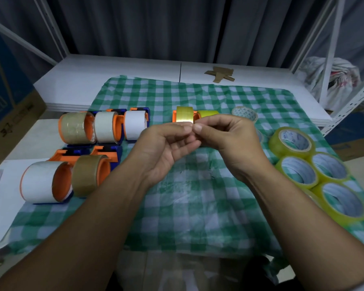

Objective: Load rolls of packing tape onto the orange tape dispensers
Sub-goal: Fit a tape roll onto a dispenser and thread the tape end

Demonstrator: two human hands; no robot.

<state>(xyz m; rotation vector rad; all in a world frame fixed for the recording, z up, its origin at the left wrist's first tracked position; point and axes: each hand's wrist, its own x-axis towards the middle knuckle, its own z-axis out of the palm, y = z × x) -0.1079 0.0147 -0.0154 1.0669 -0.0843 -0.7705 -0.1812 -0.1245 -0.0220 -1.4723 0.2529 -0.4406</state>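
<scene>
The left hand (166, 150) and right hand (227, 141) meet over the middle of the cloth (198, 196), fingers curled and thumb tips together. They pinch something thin between them. It looks like the tape end (185, 122) of the yellow roll (184, 114), though the view is too poor to be sure.

That roll sits on an orange dispenser (174, 116) at 12 o'clock, just beyond the fingertips. It stands on edge, with its axis running from 9 to 3 o'clock and its band facing the person. The two hands are about equally near it, the left perhaps a shade nearer. Any pull on the tape would likely come straight back toward 6 o'clock.

A second roll (208, 113) lies just beside the dispenser at its 3 o'clock, and a patterned roll (245, 114) sits farther that way.

At 9 to 10 o'clock from the hands, five loaded dispensers (105, 127) each carry a roll, white, clear or brown. At 3 to 4 o'clock, four loose rolls (296, 172) lie flat and touching, nearer the right hand and not yet loaded.
</scene>
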